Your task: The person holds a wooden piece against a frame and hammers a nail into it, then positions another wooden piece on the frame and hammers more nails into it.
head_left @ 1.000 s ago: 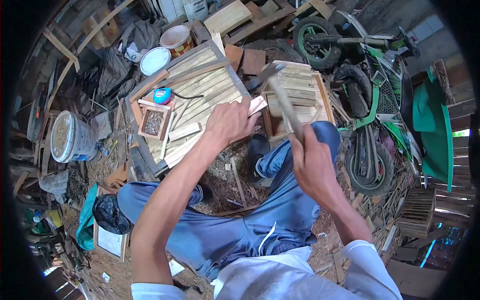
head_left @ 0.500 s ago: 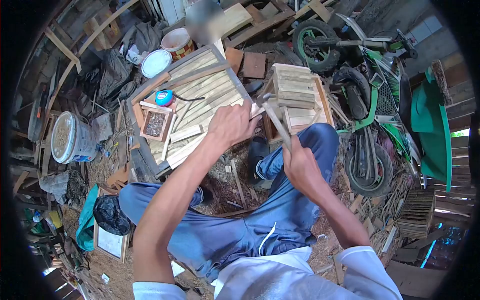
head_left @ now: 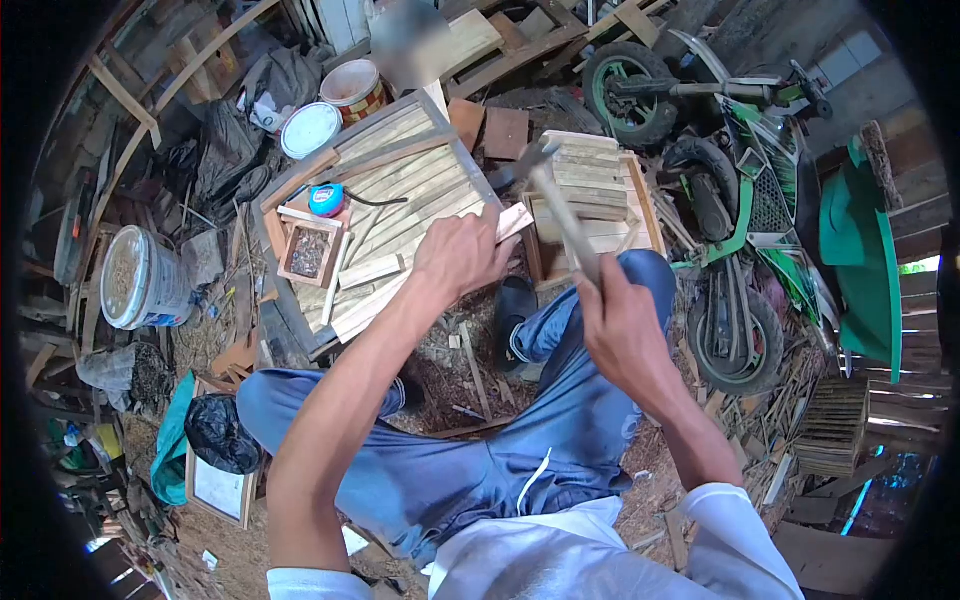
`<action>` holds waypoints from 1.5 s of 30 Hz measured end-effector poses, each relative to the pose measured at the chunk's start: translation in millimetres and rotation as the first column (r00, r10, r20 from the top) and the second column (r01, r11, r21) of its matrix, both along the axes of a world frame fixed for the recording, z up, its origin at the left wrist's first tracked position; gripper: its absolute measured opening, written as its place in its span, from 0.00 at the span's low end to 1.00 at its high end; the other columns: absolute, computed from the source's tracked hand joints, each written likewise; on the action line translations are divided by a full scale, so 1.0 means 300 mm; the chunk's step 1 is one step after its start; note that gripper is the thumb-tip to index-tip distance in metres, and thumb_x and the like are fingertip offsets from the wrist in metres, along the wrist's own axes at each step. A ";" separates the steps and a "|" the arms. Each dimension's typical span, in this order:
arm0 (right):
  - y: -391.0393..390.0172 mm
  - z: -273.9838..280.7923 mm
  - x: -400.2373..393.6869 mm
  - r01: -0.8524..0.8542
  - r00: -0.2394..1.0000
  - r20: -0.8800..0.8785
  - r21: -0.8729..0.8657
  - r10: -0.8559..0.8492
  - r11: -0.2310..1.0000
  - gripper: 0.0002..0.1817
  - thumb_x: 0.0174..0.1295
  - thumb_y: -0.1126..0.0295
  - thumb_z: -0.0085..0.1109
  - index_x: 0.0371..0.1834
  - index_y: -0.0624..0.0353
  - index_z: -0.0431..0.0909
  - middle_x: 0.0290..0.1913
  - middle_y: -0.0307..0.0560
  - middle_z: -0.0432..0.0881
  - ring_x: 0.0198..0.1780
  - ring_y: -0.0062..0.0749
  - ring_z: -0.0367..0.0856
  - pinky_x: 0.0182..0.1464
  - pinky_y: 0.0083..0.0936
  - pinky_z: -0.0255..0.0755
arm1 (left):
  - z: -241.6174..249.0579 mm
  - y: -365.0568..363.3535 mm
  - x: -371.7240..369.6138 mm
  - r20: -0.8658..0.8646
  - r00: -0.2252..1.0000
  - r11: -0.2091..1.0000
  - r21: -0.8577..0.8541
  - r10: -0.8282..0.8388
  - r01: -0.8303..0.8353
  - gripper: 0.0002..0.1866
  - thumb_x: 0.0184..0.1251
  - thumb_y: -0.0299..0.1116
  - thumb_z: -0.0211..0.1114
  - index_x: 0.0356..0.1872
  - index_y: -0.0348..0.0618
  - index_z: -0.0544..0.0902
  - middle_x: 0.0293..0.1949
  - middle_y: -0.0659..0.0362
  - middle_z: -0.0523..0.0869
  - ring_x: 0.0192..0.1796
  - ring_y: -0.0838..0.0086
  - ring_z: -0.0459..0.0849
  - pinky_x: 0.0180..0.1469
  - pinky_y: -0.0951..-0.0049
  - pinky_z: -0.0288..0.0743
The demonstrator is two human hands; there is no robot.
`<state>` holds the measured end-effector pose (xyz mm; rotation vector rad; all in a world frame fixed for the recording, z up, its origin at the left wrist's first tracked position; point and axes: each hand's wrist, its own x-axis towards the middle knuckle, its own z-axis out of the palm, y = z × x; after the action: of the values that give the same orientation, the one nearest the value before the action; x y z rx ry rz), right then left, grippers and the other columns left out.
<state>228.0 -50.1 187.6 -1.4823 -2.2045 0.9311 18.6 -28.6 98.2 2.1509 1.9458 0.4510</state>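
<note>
My right hand (head_left: 628, 318) is wrapped round the wooden handle of a hammer (head_left: 566, 222), whose dark head is raised above and to the right of my left hand. Closed on a short pale wood strip (head_left: 514, 221), my left hand (head_left: 456, 252) rests at the right edge of the slatted wooden panel (head_left: 425, 180). The strip's end sticks out past my fingers towards the hammer. On the panel lie a blue tape measure (head_left: 327, 199), a small wooden box of nails (head_left: 309, 250) and a few loose wood strips (head_left: 371, 270).
A stack of slatted wooden pieces (head_left: 583, 175) stands to the right of the panel. Beyond it is a green motorbike (head_left: 745, 215). Buckets (head_left: 146, 278) stand at the left and a white lid (head_left: 311, 130) lies at the back. Wood scraps (head_left: 474, 370) litter the floor.
The hammer has lifted up and away from the strip's end, and my right hand has shifted slightly right. My left hand stays in nearly the same place.
</note>
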 end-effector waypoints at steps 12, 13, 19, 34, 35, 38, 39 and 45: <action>0.008 0.064 -0.006 -0.019 0.999 -0.041 0.002 0.019 1.000 0.12 0.72 0.68 0.49 0.44 0.69 0.65 0.23 0.73 0.76 0.31 0.73 0.76 0.33 0.57 0.66 | -0.001 0.003 -0.017 -0.020 1.000 0.999 -0.046 0.009 -0.010 0.24 0.68 0.50 0.58 0.42 0.33 0.75 0.23 0.41 0.84 0.28 0.46 0.85 0.33 0.51 0.79; 0.000 0.091 -0.011 0.015 0.997 -0.073 -0.011 -0.016 1.000 0.12 0.72 0.68 0.49 0.43 0.69 0.65 0.23 0.72 0.76 0.31 0.73 0.76 0.32 0.55 0.66 | 0.000 -0.001 -0.020 -0.030 0.999 0.999 -0.035 0.015 -0.016 0.25 0.68 0.50 0.58 0.46 0.32 0.75 0.23 0.42 0.84 0.28 0.47 0.85 0.32 0.52 0.79; -0.005 0.057 0.037 -0.011 0.988 -0.154 -0.100 -0.005 0.995 0.15 0.73 0.67 0.49 0.53 0.70 0.65 0.22 0.63 0.76 0.25 0.52 0.80 0.30 0.40 0.68 | 0.004 0.020 -0.050 -0.018 0.999 0.999 0.013 0.031 -0.031 0.23 0.69 0.50 0.58 0.44 0.36 0.73 0.25 0.41 0.84 0.29 0.45 0.85 0.33 0.49 0.78; 0.008 0.002 -0.013 -0.031 0.998 -0.063 -0.017 0.029 0.999 0.12 0.71 0.69 0.52 0.46 0.66 0.63 0.22 0.74 0.75 0.33 0.73 0.77 0.30 0.56 0.65 | 0.008 0.018 -0.051 0.012 1.000 0.998 0.059 -0.023 0.022 0.24 0.68 0.50 0.60 0.37 0.33 0.77 0.23 0.38 0.83 0.28 0.45 0.85 0.34 0.50 0.79; -0.004 0.032 -0.021 -0.016 0.990 -0.139 0.039 0.021 0.999 0.12 0.70 0.71 0.53 0.46 0.66 0.63 0.22 0.75 0.74 0.31 0.72 0.78 0.29 0.55 0.66 | 0.013 0.019 -0.046 0.023 1.000 0.998 0.063 -0.018 0.017 0.24 0.68 0.51 0.60 0.37 0.33 0.78 0.23 0.38 0.83 0.28 0.44 0.85 0.34 0.50 0.79; -0.035 -0.055 -0.014 0.072 0.975 -0.216 0.109 -0.047 0.991 0.11 0.70 0.72 0.52 0.47 0.66 0.63 0.21 0.74 0.75 0.29 0.72 0.77 0.28 0.56 0.65 | 0.008 0.021 -0.049 0.018 1.000 0.999 0.037 0.007 -0.008 0.24 0.68 0.51 0.60 0.37 0.32 0.78 0.24 0.38 0.83 0.29 0.44 0.85 0.35 0.50 0.80; -0.027 -0.129 -0.005 0.004 0.992 -0.124 0.105 0.009 0.994 0.10 0.70 0.73 0.50 0.48 0.67 0.63 0.21 0.73 0.75 0.29 0.72 0.77 0.27 0.57 0.66 | 0.007 0.020 -0.049 0.020 1.000 0.999 0.037 0.007 -0.008 0.24 0.68 0.51 0.60 0.37 0.32 0.78 0.24 0.38 0.83 0.29 0.44 0.85 0.35 0.50 0.80; -0.019 -0.027 -0.001 -0.011 0.998 -0.055 0.024 0.012 1.000 0.09 0.71 0.72 0.50 0.48 0.65 0.65 0.23 0.71 0.77 0.29 0.71 0.77 0.27 0.56 0.65 | -0.022 0.025 -0.045 0.002 1.000 0.997 0.074 -0.011 0.011 0.24 0.68 0.50 0.60 0.36 0.32 0.78 0.23 0.39 0.83 0.29 0.44 0.85 0.35 0.50 0.80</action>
<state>227.8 -55.8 179.5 -1.4180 -2.1797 0.9354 5.0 -21.0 91.7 2.2029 1.9446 0.5321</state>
